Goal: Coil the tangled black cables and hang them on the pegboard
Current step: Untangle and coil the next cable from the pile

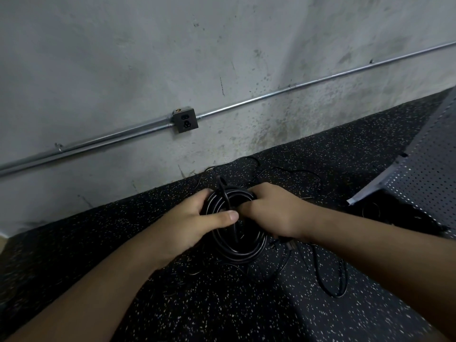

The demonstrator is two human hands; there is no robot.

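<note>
Black cable coil point(237, 233); white-speckled black floor point(197, 304).

Glossy black cable coil point(237, 245), speckled matt rubber floor point(197, 304), rough concrete wall point(148, 58).

We hold a coil of glossy black round cable point(243, 253) above the black, white-speckled rubber floor point(172, 304). Our left hand point(195, 224) grips its left side (thumb laid across the loops), and our right hand point(274, 211) grips its upper right. Loose black cable point(333, 295) trails on the floor, and a grey perforated metal pegboard point(424, 174) stands at the right.

Coil point(237, 228) between hands — pegboard point(424, 164) right
</note>
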